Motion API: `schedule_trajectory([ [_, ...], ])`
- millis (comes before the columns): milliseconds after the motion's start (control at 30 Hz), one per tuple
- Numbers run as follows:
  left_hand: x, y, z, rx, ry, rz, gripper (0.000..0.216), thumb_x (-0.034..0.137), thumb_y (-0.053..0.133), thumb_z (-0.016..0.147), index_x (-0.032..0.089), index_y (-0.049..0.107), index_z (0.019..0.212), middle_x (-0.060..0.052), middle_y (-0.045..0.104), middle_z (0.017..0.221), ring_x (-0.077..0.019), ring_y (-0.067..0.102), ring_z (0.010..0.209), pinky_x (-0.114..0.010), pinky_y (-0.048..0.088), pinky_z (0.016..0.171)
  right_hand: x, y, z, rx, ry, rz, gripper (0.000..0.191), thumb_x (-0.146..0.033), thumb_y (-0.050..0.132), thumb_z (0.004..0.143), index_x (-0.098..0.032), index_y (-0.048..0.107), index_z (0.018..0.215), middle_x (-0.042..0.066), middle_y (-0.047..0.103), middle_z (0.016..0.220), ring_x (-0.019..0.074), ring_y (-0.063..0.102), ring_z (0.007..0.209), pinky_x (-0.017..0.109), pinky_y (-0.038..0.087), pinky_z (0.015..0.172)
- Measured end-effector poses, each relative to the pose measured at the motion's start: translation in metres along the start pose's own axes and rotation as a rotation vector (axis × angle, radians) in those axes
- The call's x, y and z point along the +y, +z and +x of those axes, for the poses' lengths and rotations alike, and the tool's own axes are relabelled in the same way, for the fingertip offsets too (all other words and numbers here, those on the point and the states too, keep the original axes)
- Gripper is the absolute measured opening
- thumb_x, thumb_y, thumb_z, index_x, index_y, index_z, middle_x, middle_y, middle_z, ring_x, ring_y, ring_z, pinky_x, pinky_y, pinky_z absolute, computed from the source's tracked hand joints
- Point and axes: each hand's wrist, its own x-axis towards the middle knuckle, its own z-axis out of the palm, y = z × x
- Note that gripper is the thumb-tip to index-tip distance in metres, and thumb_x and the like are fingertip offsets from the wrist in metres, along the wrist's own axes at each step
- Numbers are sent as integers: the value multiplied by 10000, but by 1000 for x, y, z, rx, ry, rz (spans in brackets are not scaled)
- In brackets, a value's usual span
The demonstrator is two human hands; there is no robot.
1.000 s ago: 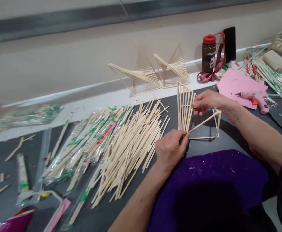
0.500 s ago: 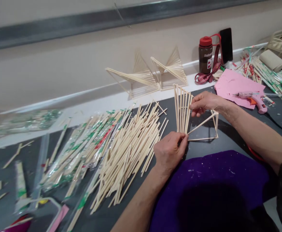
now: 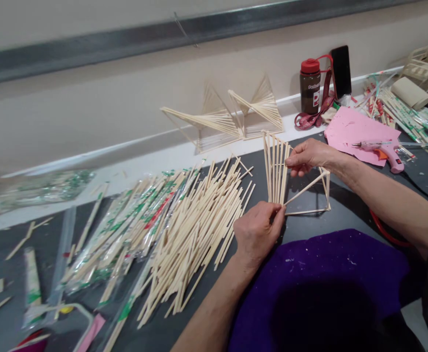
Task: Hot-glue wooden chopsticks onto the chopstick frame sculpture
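Note:
A small frame of chopsticks [image 3: 275,168] stands on the dark table, its left side a fan of several upright sticks. My left hand [image 3: 260,229] pinches the lower corner of that fan, thumb and forefinger closed at the stick ends. Higher up, my right hand [image 3: 305,157] grips the rightmost stick of the fan, its fingers curled and partly hidden. The frame's open right part, a few joined sticks [image 3: 309,211], rests on the table under my right forearm. Just left of my left hand lies a large heap of loose chopsticks [image 3: 195,230].
Wrapped chopsticks [image 3: 126,230] lie left of the heap. Two twisted stick structures [image 3: 217,122] lean at the wall. At the right are a bottle [image 3: 310,90], a phone [image 3: 341,73], and a pink glue gun [image 3: 392,152] on pink paper [image 3: 356,129]. A purple cloth [image 3: 320,264] lies in front.
The view has shifted slightly. Both hands keep their places on the chopstick frame, and a stick under my right fingers appears to have moved slightly left at its top.

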Motion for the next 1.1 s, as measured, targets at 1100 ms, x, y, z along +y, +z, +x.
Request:
schedule_trajectory([
  [1100,1,0,2,17,88,62,185,234,611,924,199,631,744,7,665,608,-118,606,541,-250,380,499,-1,-3,5,-66,-25,-80,264,-47,661,820,-146,618,579,21,706,569,64,593,450,153,397,443],
])
